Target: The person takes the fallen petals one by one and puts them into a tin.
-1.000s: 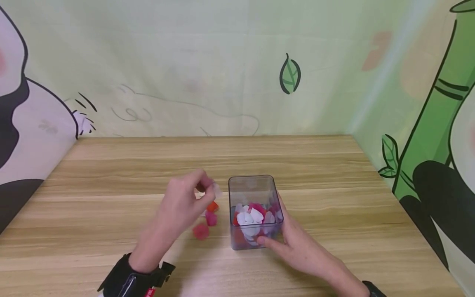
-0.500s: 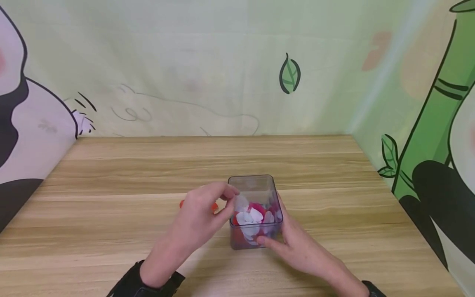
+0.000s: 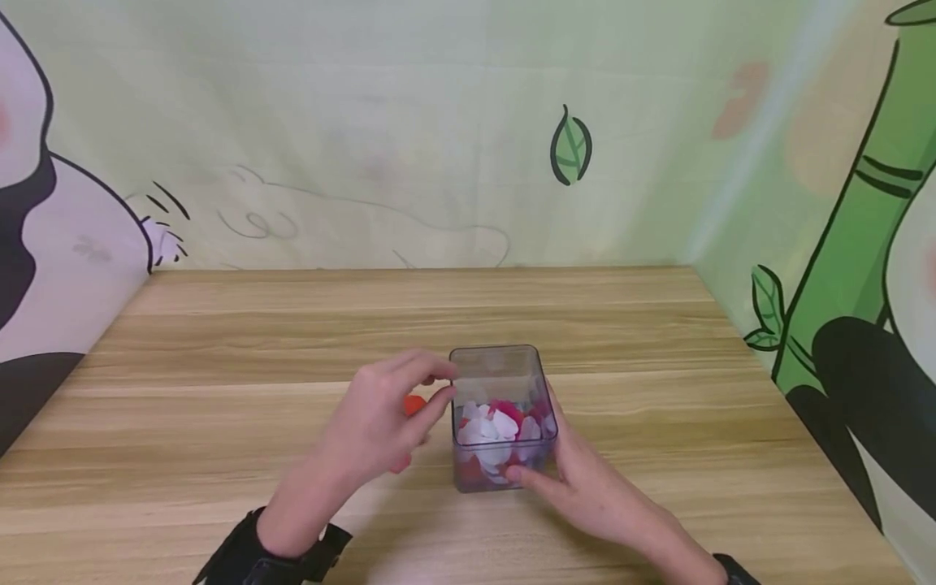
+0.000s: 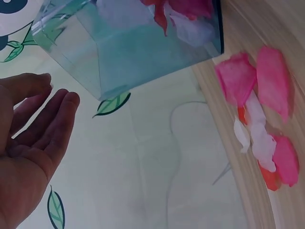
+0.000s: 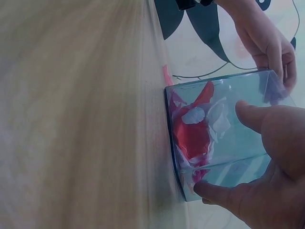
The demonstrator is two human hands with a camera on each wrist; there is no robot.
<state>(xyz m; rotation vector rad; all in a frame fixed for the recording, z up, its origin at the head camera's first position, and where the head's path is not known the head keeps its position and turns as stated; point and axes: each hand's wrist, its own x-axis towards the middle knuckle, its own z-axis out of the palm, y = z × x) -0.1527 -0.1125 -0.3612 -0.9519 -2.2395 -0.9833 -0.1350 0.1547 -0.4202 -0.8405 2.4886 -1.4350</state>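
Observation:
A clear, bluish plastic box [image 3: 497, 366] stands open-topped on the table, partly filled with white, pink and red petals [image 3: 491, 428]. My right hand [image 3: 595, 491] grips it from the right side, thumb on the front wall; in the right wrist view, thumb and a finger [image 5: 214, 192] press its walls. At the left rim hovers my left hand [image 3: 380, 414], thumb and fingertips apart with nothing between them, as the left wrist view of that hand [image 4: 35, 138] also shows. Loose pink, white and orange petals [image 4: 236, 78] lie on the table left of the box, mostly hidden beneath the left hand in the head view.
The wood-grain table [image 3: 292, 325] runs back to a pale green printed backdrop [image 3: 366, 122] with panda and bamboo drawings. Black bands [image 3: 270, 552] are strapped round both wrists.
My left hand carried a whitish petal over to the box, let it drop onto the pile, and drew back slightly left. My right hand stayed on the box.

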